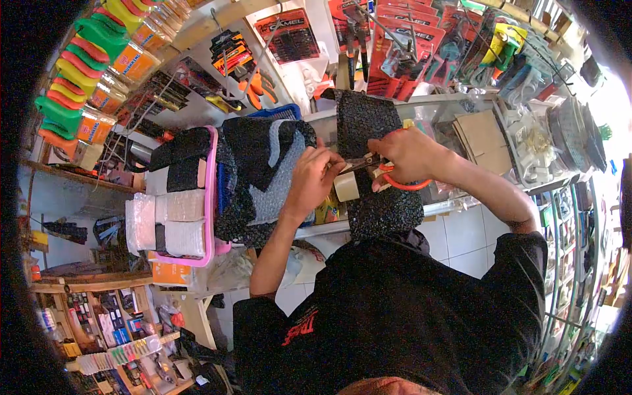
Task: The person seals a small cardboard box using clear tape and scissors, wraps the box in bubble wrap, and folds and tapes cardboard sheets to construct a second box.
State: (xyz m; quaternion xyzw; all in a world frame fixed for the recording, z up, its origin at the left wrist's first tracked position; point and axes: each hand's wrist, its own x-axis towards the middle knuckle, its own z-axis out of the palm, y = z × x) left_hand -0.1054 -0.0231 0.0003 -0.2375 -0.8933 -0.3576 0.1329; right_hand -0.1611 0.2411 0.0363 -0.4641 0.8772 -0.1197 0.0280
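Observation:
My right hand (411,158) is closed around scissors (403,184) with orange handles, their blades pointing left toward my other hand. The fingers of my left hand (315,174) are pinched together near the blade tips; what they hold is too small to make out. Just below the blades is a cream-coloured roll (347,187), perhaps tape, partly hidden by the hands. Under both hands a strip of black bubble wrap (368,122) runs across the glass counter and hangs over its front edge.
On the left, a pink basket (209,197) holds several bubble-wrapped packets. Black and clear bubble wrap (263,171) lies between it and my left arm. Flat cardboard (482,137) rests on the counter at right. Packaged tools (401,59) hang along the back.

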